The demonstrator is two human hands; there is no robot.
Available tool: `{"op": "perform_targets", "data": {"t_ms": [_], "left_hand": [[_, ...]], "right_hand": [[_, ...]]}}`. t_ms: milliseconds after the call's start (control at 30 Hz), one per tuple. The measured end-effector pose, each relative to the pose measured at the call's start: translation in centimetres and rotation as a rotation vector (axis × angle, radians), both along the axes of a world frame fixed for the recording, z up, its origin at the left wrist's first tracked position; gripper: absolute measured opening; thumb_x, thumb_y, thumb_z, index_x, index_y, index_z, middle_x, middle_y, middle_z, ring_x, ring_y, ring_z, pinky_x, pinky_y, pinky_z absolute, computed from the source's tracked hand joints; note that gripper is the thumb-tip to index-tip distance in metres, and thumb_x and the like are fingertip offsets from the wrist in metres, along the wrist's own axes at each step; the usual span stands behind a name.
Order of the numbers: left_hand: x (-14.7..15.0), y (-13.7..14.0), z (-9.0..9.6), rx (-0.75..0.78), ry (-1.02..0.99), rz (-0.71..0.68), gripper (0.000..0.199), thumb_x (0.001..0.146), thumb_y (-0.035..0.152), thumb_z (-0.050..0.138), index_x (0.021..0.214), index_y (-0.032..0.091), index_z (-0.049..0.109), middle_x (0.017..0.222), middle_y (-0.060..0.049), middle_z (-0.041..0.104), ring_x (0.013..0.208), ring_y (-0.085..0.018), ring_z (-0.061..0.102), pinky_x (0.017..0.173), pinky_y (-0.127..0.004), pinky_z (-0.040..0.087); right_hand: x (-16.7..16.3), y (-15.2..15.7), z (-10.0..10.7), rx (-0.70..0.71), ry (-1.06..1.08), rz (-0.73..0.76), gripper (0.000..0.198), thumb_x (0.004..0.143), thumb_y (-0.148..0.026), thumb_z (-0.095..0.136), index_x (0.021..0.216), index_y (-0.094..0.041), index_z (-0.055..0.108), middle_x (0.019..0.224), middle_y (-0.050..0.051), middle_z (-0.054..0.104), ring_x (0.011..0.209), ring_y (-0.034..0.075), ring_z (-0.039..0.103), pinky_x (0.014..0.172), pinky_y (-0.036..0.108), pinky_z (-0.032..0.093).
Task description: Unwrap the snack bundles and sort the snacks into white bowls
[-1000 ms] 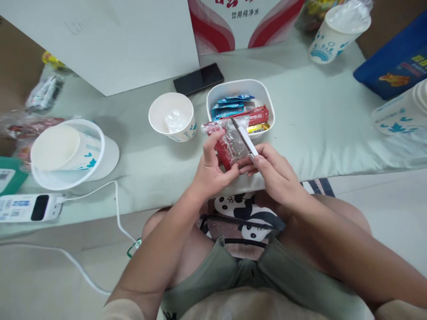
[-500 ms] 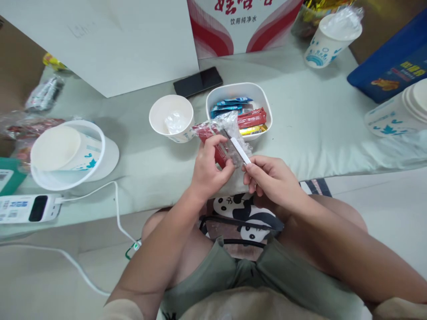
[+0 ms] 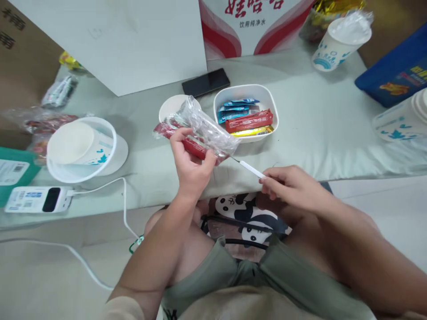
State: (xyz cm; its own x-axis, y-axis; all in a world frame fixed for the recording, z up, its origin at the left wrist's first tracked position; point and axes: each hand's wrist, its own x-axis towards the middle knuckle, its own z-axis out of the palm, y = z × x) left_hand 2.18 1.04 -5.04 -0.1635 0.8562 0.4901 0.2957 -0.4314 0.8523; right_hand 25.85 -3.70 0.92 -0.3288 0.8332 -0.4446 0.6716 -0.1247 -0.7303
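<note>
1. Packet [image 3: 216, 132], red with clear plastic, was up over the worktop [image 3: 310, 138], partly hiding a paper cup [image 3: 171, 106].
2. Left hand [image 3: 191, 169] gripped the packet between thumb and fingers.
3. Right hand [image 3: 290, 184] pinched a thin white-handled tool [image 3: 251, 169], dark end pointing at the packet's near right end; tip possibly touched the plastic, hard to tell.
4. White tub [image 3: 277, 111] stood just beyond the packet, to its right, holding blue sachets [image 3: 235, 109], a red bar [image 3: 248, 121] and a yellow pack [image 3: 253, 131].
5. Black phone [image 3: 206, 82] lay on the far side of cup and tub.
</note>
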Motion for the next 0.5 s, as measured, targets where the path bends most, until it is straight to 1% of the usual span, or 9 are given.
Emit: {"op": "perform_targets", "data": {"t_ms": [67, 133, 200, 267, 333, 400, 433, 500], "left_hand": [[0.5, -0.3, -0.2, -0.007, 0.007, -0.015, 0.051, 0.086, 0.033, 0.07, 0.127, 0.029, 0.039, 0.117, -0.005, 0.048, 0.095, -0.015, 0.058, 0.086, -0.032, 0.055], [1.1, -0.8, -0.2, -0.043, 0.022, -0.062, 0.052, 0.087, 0.03, 0.068, 0.131, 0.029, 0.039, 0.12, -0.005, 0.05, 0.095, -0.015, 0.06, 0.087, -0.032, 0.055], [1.5, -1.3, 0.1, -0.095, 0.045, -0.108, 0.054, 0.087, 0.025, 0.066, 0.134, 0.029, 0.039, 0.125, -0.006, 0.051, 0.094, -0.015, 0.061, 0.085, -0.031, 0.055], [1.5, -1.9, 0.8, -0.161, 0.069, -0.135, 0.053, 0.087, 0.02, 0.065, 0.133, 0.029, 0.041, 0.126, -0.005, 0.053, 0.093, -0.015, 0.063, 0.084, -0.03, 0.056], [1.0, -2.2, 1.4, -0.229, 0.095, -0.139, 0.051, 0.086, 0.018, 0.064, 0.131, 0.029, 0.044, 0.125, -0.005, 0.056, 0.094, -0.015, 0.064, 0.085, -0.03, 0.057], [0.3, -2.5, 1.7, -0.295, 0.121, -0.136, 0.047, 0.087, 0.019, 0.065, 0.129, 0.028, 0.046, 0.122, -0.005, 0.06, 0.094, -0.016, 0.066, 0.084, -0.031, 0.058], [-0.1, -2.6, 1.7, -0.324, 0.137, -0.135, 0.046, 0.087, 0.02, 0.065, 0.128, 0.028, 0.047, 0.121, -0.005, 0.061, 0.093, -0.016, 0.067, 0.083, -0.031, 0.059], [-0.7, -2.9, 1.6, -0.385, 0.186, -0.142, 0.049, 0.086, 0.022, 0.067, 0.13, 0.028, 0.046, 0.12, -0.006, 0.064, 0.092, -0.018, 0.069, 0.081, -0.033, 0.06]], "right_hand": [[2.0, 0.3, 0.4, -0.007, -0.016, 0.028, 0.041, 0.094, -0.054, 0.048, 0.08, -0.021, 0.068, 0.067, 0.003, 0.069, 0.06, 0.018, 0.064, 0.058, 0.03, 0.047], [4.0, 0.8, 0.2, 0.094, -0.098, -0.001, 0.042, 0.094, -0.056, 0.048, 0.089, -0.022, 0.071, 0.071, 0.003, 0.07, 0.063, 0.019, 0.064, 0.059, 0.031, 0.047], [5.7, 1.5, -0.8, 0.264, -0.244, -0.057, 0.04, 0.094, -0.052, 0.048, 0.095, -0.023, 0.074, 0.081, 0.006, 0.072, 0.07, 0.022, 0.065, 0.063, 0.034, 0.047], [7.0, 2.2, -2.2, 0.397, -0.388, -0.074, 0.036, 0.092, -0.046, 0.05, 0.101, -0.023, 0.077, 0.092, 0.009, 0.073, 0.079, 0.026, 0.067, 0.069, 0.037, 0.049], [8.1, 2.9, -3.7, 0.462, -0.483, -0.052, 0.034, 0.091, -0.041, 0.052, 0.105, -0.024, 0.078, 0.098, 0.011, 0.071, 0.087, 0.028, 0.067, 0.073, 0.039, 0.05], [9.0, 3.5, -4.9, 0.512, -0.56, -0.05, 0.033, 0.09, -0.037, 0.054, 0.107, -0.025, 0.079, 0.098, 0.013, 0.07, 0.09, 0.03, 0.067, 0.074, 0.041, 0.05], [9.2, 3.8, -5.3, 0.554, -0.606, -0.076, 0.032, 0.089, -0.036, 0.057, 0.107, -0.025, 0.08, 0.099, 0.015, 0.07, 0.092, 0.032, 0.066, 0.075, 0.043, 0.049], [9.3, 4.1, -5.7, 0.682, -0.7, -0.19, 0.031, 0.086, -0.036, 0.062, 0.106, -0.021, 0.08, 0.102, 0.019, 0.071, 0.096, 0.037, 0.064, 0.078, 0.048, 0.048]]}}
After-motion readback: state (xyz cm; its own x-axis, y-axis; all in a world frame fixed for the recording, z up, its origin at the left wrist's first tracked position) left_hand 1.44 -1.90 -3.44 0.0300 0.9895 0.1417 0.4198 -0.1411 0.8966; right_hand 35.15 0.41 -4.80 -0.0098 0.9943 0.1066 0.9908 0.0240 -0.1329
